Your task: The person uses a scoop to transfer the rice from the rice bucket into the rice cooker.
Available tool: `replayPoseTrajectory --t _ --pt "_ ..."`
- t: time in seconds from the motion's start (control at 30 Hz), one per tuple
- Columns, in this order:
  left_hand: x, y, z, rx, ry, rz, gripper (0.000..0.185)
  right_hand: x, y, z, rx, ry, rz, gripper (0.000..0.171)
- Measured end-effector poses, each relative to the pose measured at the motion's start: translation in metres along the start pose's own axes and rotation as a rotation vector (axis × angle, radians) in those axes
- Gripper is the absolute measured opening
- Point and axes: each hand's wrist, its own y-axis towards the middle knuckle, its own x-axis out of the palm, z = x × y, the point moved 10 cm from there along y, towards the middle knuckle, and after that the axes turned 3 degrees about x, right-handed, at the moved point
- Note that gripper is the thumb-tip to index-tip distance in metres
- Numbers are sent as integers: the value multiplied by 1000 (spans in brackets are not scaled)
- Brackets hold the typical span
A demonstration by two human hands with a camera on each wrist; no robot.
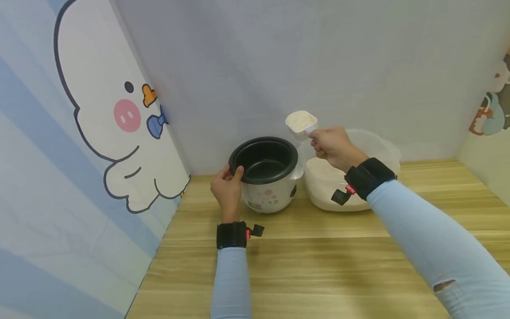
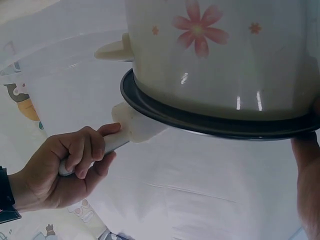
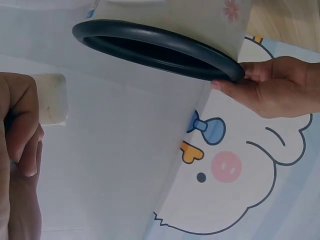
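A white rice cooker (image 1: 268, 192) with pink flowers and a black inner pot (image 1: 264, 160) stands on the wooden table (image 1: 318, 266). My left hand (image 1: 226, 186) grips the pot's black rim at its left side, also seen as the left hand (image 3: 272, 90) in the right wrist view. My right hand (image 1: 332, 145) holds the handle of a white scoop (image 1: 301, 121) full of rice, raised between the pot and a clear plastic tub (image 1: 382, 148) of rice. In the left wrist view the right hand (image 2: 70, 170) grips the scoop (image 2: 134, 129) just beside the pot rim (image 2: 210, 122).
Blue backdrop walls close in at the back and left, the left wall (image 1: 79, 155) bearing a cartoon duck (image 1: 115, 115). A cartoon panel (image 1: 494, 110) stands at the right. Bare table surface lies in front of the cooker and tub.
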Motion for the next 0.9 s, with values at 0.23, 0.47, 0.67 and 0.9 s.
replayPoseTrajectory --t 0.23,0.47,0.67,0.9 --pt "5 -5 -1 5 1 3 49 20 3 6 -18 -61 -37 18" --pt "6 -6 0 3 2 -8 49 31 1 -1 -118 -240 -43 33" --pt "2 -4 2 12 5 -4 51 38 2 -6 -237 -411 -62 30" --pt "0 -4 3 14 14 -26 52 39 2 -7 -297 -480 -63 33"
